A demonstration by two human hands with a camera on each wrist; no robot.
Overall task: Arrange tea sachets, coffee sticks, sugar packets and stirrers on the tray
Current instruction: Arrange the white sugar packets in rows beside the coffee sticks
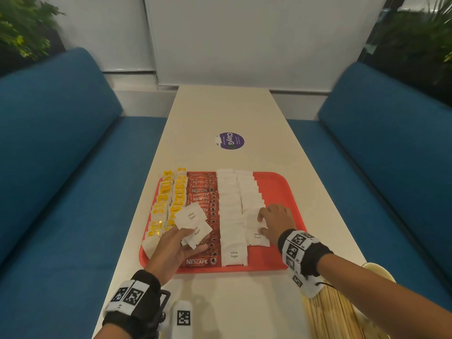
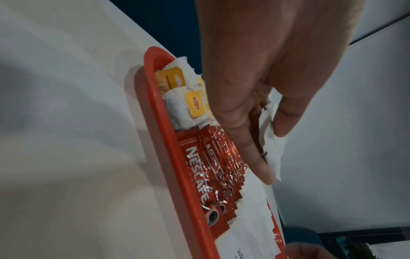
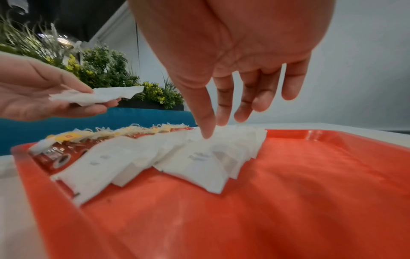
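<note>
Tray's [image 1: 281, 187] right strip lies bare beside the sugar packets [image 1: 249, 192].

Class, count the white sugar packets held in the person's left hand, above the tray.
2 sugar packets in the left hand: one upper, one lower, overlapping, above the coffee sticks. More may hide beneath.

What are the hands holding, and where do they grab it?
The left hand pinches sugar packets by their near corners. The right hand holds nothing; its fingertips touch packets on the tray.
</note>
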